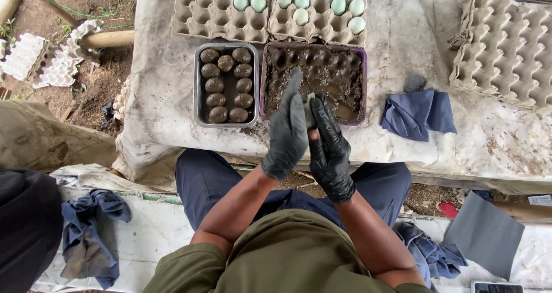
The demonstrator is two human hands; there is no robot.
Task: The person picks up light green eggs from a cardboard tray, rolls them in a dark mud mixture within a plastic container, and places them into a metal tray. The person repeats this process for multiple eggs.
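Note:
My left hand (286, 133) and my right hand (330, 148), both in black gloves smeared with mud, press together around a pale egg (309, 110) that shows only as a sliver between the palms. They hover over the near edge of a purple-rimmed tray (364, 69) filled with dark mud. To its left stands a metal tray (198, 86) holding several mud-coated eggs (214, 85). Behind both trays lie cardboard egg cartons (201, 18) with several pale blue-green eggs (301, 1).
A blue cloth (417, 114) with a dark lump above it lies right of the mud tray. A stack of empty cartons (506, 46) sits at the far right. White egg trays (40, 57) lie on the dirt at left. More cloths rest near my knees.

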